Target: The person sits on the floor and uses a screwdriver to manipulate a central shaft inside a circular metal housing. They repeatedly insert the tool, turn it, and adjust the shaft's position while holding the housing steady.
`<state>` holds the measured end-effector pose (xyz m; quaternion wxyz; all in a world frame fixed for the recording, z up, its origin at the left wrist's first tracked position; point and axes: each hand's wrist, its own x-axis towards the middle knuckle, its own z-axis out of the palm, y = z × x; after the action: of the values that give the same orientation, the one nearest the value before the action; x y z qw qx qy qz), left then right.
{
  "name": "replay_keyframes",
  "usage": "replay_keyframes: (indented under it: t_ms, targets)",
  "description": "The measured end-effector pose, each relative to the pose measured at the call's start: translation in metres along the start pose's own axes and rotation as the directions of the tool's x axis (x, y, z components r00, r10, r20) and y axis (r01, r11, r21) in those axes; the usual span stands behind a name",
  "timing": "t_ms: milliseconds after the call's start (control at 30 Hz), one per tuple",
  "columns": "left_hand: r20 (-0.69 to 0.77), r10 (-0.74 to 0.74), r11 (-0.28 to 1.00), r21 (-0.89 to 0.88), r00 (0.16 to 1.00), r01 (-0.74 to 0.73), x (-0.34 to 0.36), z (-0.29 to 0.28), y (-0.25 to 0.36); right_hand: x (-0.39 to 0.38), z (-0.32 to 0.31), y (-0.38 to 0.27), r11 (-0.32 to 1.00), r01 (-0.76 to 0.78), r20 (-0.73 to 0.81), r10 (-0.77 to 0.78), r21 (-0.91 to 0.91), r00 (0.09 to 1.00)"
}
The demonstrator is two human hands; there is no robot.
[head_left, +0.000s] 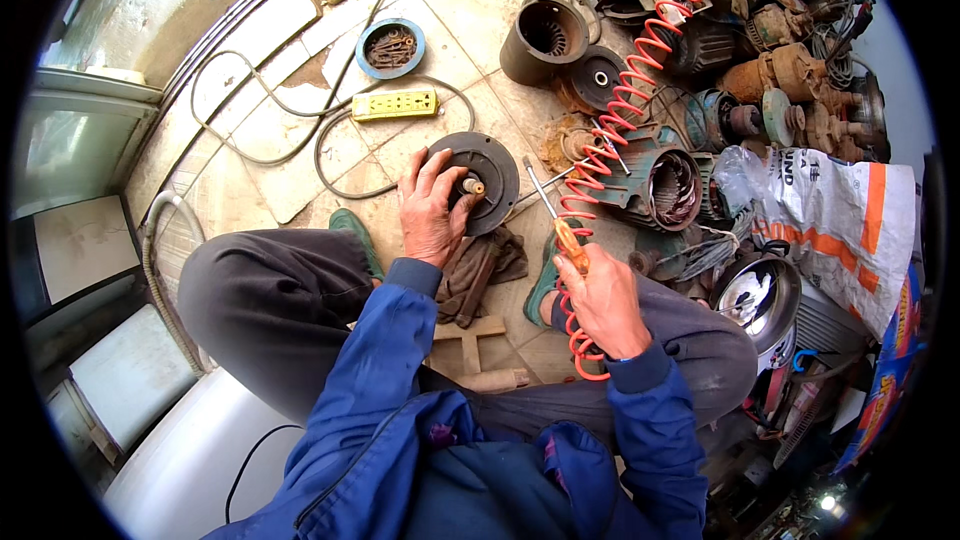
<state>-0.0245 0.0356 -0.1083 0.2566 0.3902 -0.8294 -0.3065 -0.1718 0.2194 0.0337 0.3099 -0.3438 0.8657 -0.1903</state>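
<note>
My left hand (435,208) grips the left side of a black round flange (497,162), its fingers over the face and its thumb beside the short metal shaft (474,186) at the centre. In my right hand (605,302) is a screwdriver with an orange handle (571,243). Its bare metal blade (541,189) points up and away, to the right of the flange and apart from it. A red coiled hose (625,100) runs close behind the screwdriver and partly behind my right hand. Below the flange, a brown rag (485,275) lies between my feet.
A blue-rimmed bowl of screws (390,48) and a yellow power strip (395,105) sit on the tiles, with cables around them. Motor housings (668,185) and a dark cylinder (545,40) crowd the right. Beyond my right knee are a metal pan (760,295) and a white sack (850,230).
</note>
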Motion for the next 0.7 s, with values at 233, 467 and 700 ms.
replay_keyframes:
  t_ms: [233, 467, 700]
  targets:
    - [0.068, -0.057, 0.998, 0.021, 0.996, 0.056, 0.01, -0.036, 0.016, 0.039, 0.092, 0.074, 0.944, -0.283, -0.006, 0.288, 0.171, 0.958]
    - [0.066, -0.246, 0.936, -0.242, 0.967, 0.255, 0.005, -0.117, 0.05, 0.056, 0.092, 0.038, 0.997, -0.024, -0.256, 0.006, -0.069, 0.967]
    - [0.248, -0.501, 0.79, -0.259, 0.829, 0.555, -0.041, -0.074, 0.024, 0.104, 0.081, -0.046, 0.93, 0.362, -0.08, -0.357, 0.063, 0.931]
